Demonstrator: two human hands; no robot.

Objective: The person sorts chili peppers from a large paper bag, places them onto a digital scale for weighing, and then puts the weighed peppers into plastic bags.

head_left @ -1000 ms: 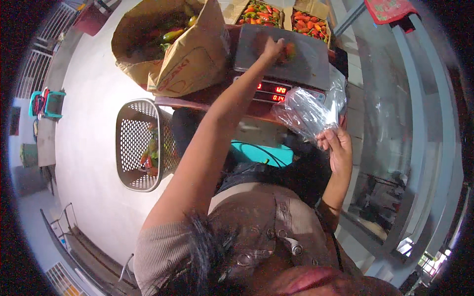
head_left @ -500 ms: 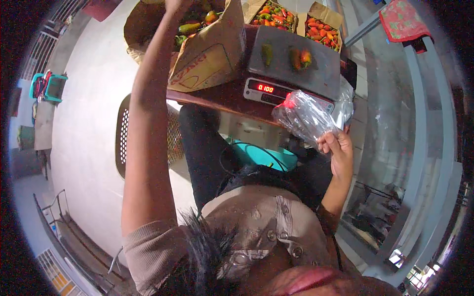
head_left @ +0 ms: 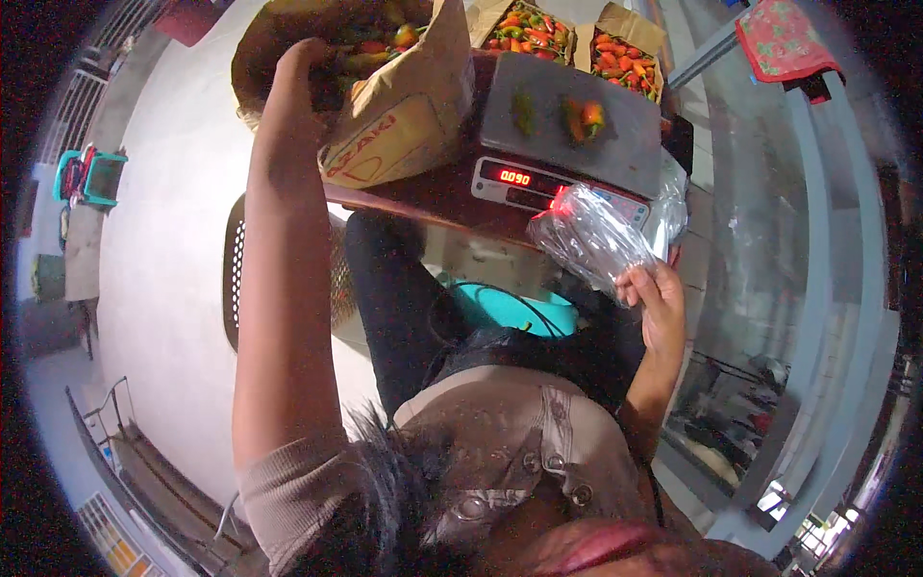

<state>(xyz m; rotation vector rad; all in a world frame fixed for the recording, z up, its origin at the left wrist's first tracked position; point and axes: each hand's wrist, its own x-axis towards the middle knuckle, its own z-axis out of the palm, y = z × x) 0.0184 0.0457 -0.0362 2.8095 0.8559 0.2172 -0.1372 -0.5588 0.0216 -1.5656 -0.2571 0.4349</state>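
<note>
My left arm reaches up to a brown paper bag [head_left: 409,120] of green and red peppers [head_left: 370,58]. The left hand [head_left: 306,60] is partly inside its mouth, and its fingers are hidden there. Lower right, my right hand [head_left: 652,293] pinches a clear plastic bag [head_left: 601,236], which hangs crumpled in front of the scale's panel. On the grey plate of the digital scale [head_left: 630,125] rest a few peppers [head_left: 585,117], orange-red and green, with a dark green pepper [head_left: 522,111] apart to their left. The scale's red display is lit.
Behind the scale stand two cardboard boxes of small red and orange chillies, a left box [head_left: 527,34] and a right box [head_left: 625,62]. Below the table edge are a turquoise basin [head_left: 510,310] and a perforated basket [head_left: 341,274]. A grey metal frame [head_left: 817,192] rises at right.
My left hand has come down from the top edge into the paper bag's mouth. The number on the scale's display has changed. The right hand holds the plastic bag almost unmoved.
</note>
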